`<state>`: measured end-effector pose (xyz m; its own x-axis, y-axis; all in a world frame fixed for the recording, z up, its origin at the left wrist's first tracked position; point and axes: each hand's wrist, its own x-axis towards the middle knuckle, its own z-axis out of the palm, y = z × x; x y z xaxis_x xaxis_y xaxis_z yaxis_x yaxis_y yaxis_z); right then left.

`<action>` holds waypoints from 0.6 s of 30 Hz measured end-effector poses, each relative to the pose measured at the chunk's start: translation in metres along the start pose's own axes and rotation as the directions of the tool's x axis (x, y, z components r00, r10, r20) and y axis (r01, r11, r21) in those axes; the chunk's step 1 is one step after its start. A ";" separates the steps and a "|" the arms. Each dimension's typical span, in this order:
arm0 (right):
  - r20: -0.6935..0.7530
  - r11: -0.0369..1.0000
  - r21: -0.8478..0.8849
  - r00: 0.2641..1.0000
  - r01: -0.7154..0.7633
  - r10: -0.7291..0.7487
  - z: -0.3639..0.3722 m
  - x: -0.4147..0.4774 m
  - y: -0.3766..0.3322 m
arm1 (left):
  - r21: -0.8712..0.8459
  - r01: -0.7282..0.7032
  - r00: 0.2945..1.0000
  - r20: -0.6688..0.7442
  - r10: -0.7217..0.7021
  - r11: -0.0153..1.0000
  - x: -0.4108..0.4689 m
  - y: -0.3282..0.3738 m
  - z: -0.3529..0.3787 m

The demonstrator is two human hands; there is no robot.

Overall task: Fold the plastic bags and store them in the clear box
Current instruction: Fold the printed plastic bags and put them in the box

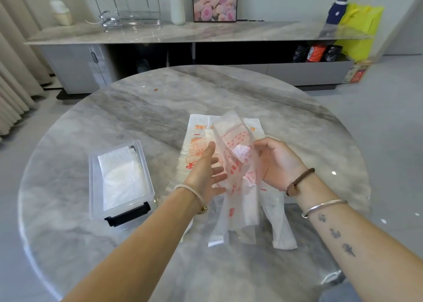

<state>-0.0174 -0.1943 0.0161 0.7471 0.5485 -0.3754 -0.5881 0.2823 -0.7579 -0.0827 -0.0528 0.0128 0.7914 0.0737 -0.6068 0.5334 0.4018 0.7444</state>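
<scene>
A translucent plastic bag with red print (235, 164) is held up above the round marble table (137, 109), between both hands. My right hand (279, 164) grips its right side. My left hand (209, 171) is against its left side with fingers spread and reaching into or behind the film. Under it a white plastic bag with orange print (196, 141) lies flat on the table, its handles toward me. The clear box (121, 182) with a black latch sits to the left, lid off, with a folded whitish bag inside.
Beyond the table stands a long marble-topped sideboard (183, 34) with a vase, a framed flower picture, a wire rack and a yellow bag. Small crumbs lie on the far part of the table.
</scene>
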 end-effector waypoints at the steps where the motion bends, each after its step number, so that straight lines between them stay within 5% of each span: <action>1: -0.016 0.999 -0.031 1.000 -0.023 0.022 -0.001 0.001 0.002 | -0.012 -0.008 1.000 -0.001 0.008 1.000 -0.001 0.000 -0.001; 7: -0.032 0.996 -0.022 0.996 -0.083 0.082 0.006 -0.002 0.003 | 0.119 -0.075 0.996 -0.036 0.079 0.990 -0.006 0.000 0.000; 13: -0.219 0.998 -0.060 0.976 -0.006 -0.008 0.011 0.004 0.004 | 0.314 -0.077 0.980 -0.151 0.130 0.946 -0.006 0.003 0.003; 18: -0.244 0.997 -0.051 0.967 0.066 -0.076 0.021 0.005 0.009 | 0.216 -0.082 0.991 -0.083 0.102 0.973 -0.008 0.003 0.007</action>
<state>-0.0255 -0.1728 0.0190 0.8427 0.3165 -0.4356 -0.5213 0.2774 -0.8070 -0.0850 -0.0582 0.0217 0.8139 0.1900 -0.5490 0.5186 0.1881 0.8340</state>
